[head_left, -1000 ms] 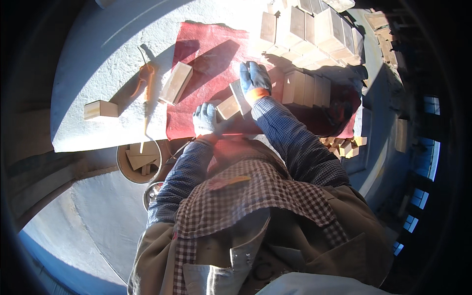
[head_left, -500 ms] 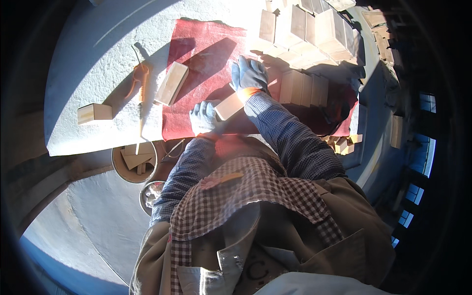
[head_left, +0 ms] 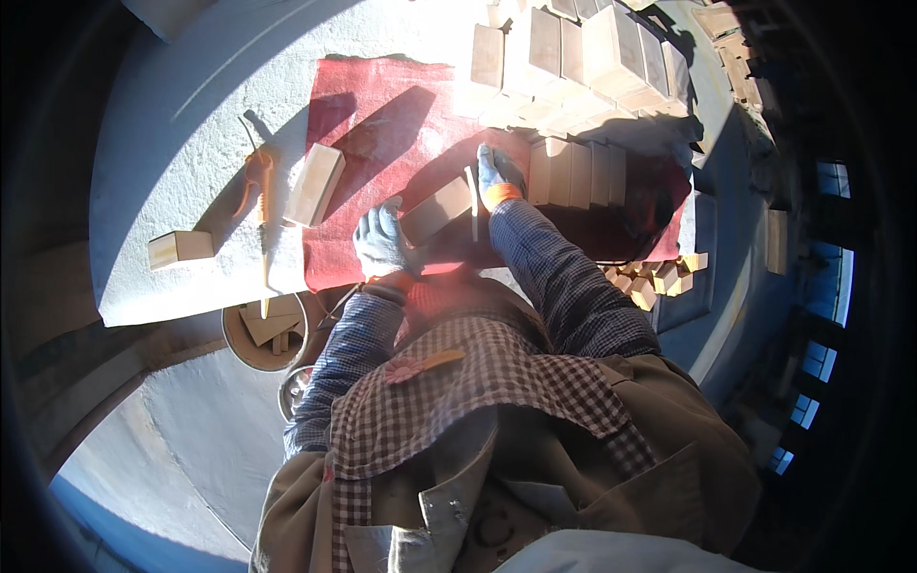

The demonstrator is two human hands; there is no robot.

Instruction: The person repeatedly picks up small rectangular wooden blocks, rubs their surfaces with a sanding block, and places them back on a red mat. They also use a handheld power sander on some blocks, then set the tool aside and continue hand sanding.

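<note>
Well, in the head view a wooden block (head_left: 437,212) lies on the red cloth (head_left: 441,158) between the two hands, its long axis slanting from near left to far right. Its far-right end points at a thin pale strip (head_left: 473,205), seen nearly edge-on, whose long axis runs roughly away from the wearer. The gloved left hand (head_left: 381,239) is at the block's near-left end, fingers curled; I can't tell whether they grip it. The gloved right hand (head_left: 501,176) is just beside the strip, fingers bent, and whether they pinch it can't be told either.

The strip stands between the block and the right hand. Just past that hand, a row of blocks (head_left: 578,174) fills the right side, with a taller stack of blocks (head_left: 583,57) behind it. To the left, a second block (head_left: 314,186) lies tilted at the cloth's edge; beyond it, an orange-handled tool (head_left: 263,201) points its pale tip toward the table's near edge, above a round bin (head_left: 229,336) holding wood scraps (head_left: 272,327). A third block (head_left: 180,249) sits farther left on the pale table (head_left: 205,105).
</note>
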